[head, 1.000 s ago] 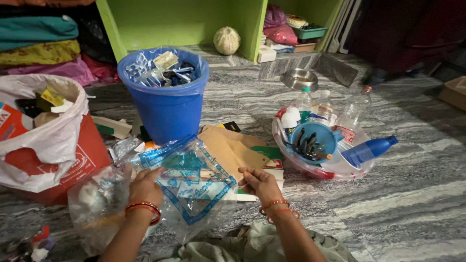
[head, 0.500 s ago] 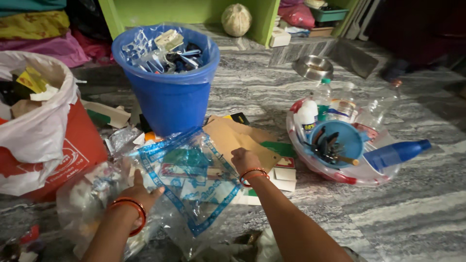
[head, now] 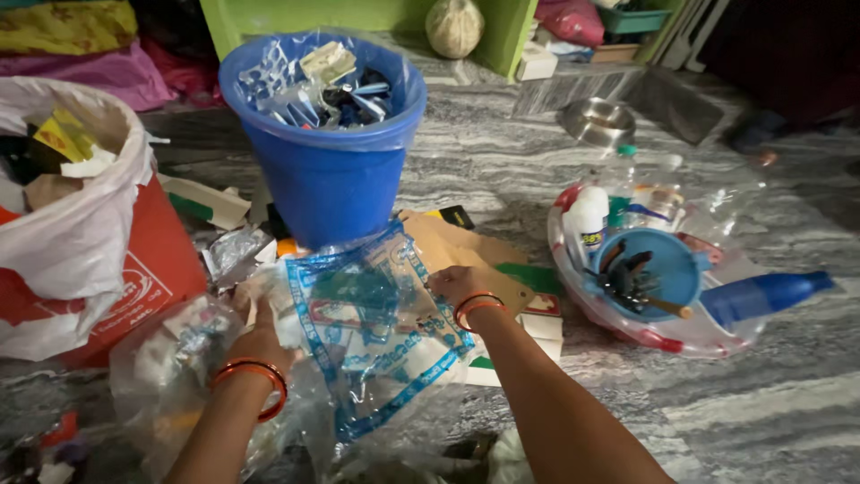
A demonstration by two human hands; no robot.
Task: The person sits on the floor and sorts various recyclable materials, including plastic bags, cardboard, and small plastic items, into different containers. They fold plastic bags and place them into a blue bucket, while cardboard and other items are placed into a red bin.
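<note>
Nearest to us, both hands grip one clear plastic bag with blue print (head: 376, 332), spread almost flat just above the floor (head: 761, 421) at its near edge. Our left hand (head: 260, 336) is closed on the bag's left margin, where the film bunches against a second, crumpled clear bag (head: 166, 376) full of scraps; our right hand (head: 457, 285) pinches the bag's right edge, fingers curled over it. The bag lies between the two hands, so neither has to reach: the left sits a little nearer to us and lower, the right a little farther and higher. Its long axis runs from the near edge of the floor, just right of our left forearm, away toward the blue bucket (head: 327, 170), tilting slightly left as it goes; the far end, which looks like the narrower one, points at the bucket's base and nearly touches it. We cannot tell which end is the mouth. Under its right side lie flat pieces of brown cardboard (head: 466, 246). Left of our left hand stands a red and white sack (head: 81, 242) stuffed with paper. Well apart to the right is a round clear tub (head: 654, 278) holding bottles and a blue bowl. Beyond the bucket, along the far edge of the floor, stands a green shelf (head: 502, 31).
</note>
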